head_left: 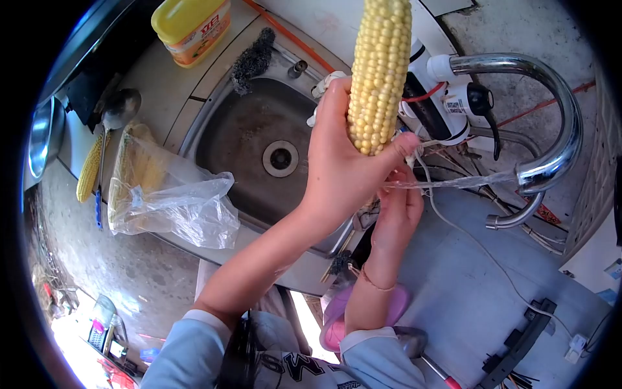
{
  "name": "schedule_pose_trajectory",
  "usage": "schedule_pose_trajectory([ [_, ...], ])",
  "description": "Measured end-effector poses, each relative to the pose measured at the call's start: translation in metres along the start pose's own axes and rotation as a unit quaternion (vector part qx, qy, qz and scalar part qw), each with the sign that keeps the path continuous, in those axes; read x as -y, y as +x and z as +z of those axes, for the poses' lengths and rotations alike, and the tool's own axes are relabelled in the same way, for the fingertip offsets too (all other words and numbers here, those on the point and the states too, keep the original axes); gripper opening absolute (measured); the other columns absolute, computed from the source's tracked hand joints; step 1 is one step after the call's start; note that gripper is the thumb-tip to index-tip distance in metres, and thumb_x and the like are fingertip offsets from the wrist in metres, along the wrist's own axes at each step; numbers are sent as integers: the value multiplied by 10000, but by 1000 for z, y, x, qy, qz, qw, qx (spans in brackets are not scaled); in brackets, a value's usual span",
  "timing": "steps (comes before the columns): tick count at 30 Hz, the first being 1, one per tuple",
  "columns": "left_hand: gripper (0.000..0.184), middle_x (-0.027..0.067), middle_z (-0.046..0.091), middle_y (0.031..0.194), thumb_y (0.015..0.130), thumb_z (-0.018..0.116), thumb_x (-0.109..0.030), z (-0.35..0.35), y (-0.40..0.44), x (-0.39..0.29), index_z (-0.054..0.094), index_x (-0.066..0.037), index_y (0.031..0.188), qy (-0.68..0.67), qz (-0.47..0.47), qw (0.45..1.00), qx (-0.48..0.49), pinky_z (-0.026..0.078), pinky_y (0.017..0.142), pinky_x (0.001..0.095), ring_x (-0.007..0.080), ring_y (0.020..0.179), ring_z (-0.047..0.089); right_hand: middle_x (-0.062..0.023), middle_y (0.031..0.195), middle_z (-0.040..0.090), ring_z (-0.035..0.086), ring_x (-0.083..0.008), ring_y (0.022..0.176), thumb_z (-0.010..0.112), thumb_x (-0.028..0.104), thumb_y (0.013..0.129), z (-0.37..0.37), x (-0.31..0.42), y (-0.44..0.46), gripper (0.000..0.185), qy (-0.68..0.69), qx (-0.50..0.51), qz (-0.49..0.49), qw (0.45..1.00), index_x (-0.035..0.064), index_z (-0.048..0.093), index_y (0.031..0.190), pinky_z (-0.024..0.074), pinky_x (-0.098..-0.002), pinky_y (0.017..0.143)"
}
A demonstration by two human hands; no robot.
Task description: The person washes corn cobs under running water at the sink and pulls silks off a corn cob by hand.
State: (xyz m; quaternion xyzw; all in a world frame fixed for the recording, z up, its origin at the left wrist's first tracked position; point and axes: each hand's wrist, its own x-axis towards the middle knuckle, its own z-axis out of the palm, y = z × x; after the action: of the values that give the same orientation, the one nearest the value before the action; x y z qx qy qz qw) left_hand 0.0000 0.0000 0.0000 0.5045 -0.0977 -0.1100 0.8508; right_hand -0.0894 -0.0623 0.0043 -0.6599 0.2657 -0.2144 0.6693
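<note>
Corn cob (381, 71): nearest the camera, rising out of the grip, its top cut off by the edge of the view.
Left hand (334, 152): wrapped around the cob's lower part, palm on one side and thumb on the other; the hold is closed on the cob, with no slack showing.
Right hand (398, 201): just below the left thumb, fingers curled; whether they touch the cob's hidden lower end, or hold anything, I cannot tell.
Water stream (466, 182): comes from the right of the grip and reaches the right hand's fingers, apart from the kernels in sight.
Handling: kernels are likely slick when wet, so a firm wrap seems wise; tilting the cob into the flow and turning it gradually should wet every row.
Faucet (564, 110): well right of the grip, its curved neck ending where the water leaves.
Sink (227, 149): left of the grip; working farther over it would probably catch more drips.
Plastic bag (188, 207): farther left of the grip, past the sink.
Second cob (91, 168): farthest left, beside the ladle (122, 109).
</note>
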Motion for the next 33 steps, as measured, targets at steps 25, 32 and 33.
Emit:
schedule_pose_trajectory([
  [25, 563, 152, 530, 904, 635, 707, -193, -18, -38, -18, 403, -12, 1073, 355, 18, 924, 139, 423, 698, 383, 336, 821, 533, -162, 981, 564, 567, -204, 879, 411, 191, 898, 18, 36, 14, 308, -77, -172, -173, 967, -62, 481, 1059, 459, -327, 793],
  [32, 563, 162, 485, 936, 628, 691, -157, -18, -41, -14, 392, 3, 1078, 375, 62, 913, 147, 424, 691, 385, 333, 820, 521, -171, 1039, 533, 544, -217, 935, 417, 122, 825, 20, 38, 18, 354, 17, -150, -133, 980, -68, 446, 1122, 442, -350, 825],
  [33, 545, 152, 482, 938, 630, 682, -139, -19, -41, -13, 399, -1, 1075, 393, 83, 905, 139, 423, 693, 382, 326, 816, 516, -183, 1042, 528, 545, -233, 936, 416, 107, 794, 23, 39, 19, 392, 46, -156, -154, 975, -70, 424, 1144, 438, -364, 834],
])
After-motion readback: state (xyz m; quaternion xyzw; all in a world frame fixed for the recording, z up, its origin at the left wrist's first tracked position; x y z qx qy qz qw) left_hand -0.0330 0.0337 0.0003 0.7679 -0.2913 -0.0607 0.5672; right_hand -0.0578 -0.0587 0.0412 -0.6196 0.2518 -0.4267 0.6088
